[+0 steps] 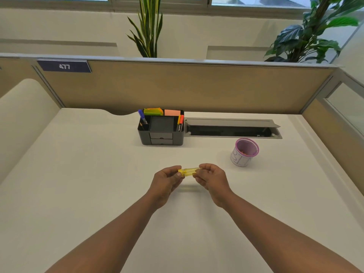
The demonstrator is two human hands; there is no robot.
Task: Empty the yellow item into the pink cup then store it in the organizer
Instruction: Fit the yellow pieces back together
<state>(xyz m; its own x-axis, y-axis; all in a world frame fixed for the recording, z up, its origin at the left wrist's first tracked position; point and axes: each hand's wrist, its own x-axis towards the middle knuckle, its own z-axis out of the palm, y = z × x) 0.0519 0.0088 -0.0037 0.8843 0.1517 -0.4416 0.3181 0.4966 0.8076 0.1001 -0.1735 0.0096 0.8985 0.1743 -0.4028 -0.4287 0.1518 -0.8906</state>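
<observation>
A small see-through yellow item (189,172) lies level between both hands, a little above the desk, casting a faint shadow below. My left hand (167,180) pinches its left end and my right hand (211,178) pinches its right end. The pink cup (244,152) stands upright on the desk to the right of and beyond the hands, with small bits at its bottom. The black organizer (161,128) stands at the back centre of the desk, holding pens, markers and sticky notes; its middle compartment looks bare.
An open cable tray (232,128) is set into the white desk (78,174) right of the organizer. Beige partition walls close the back and both sides. Plants (307,36) stand behind the partition.
</observation>
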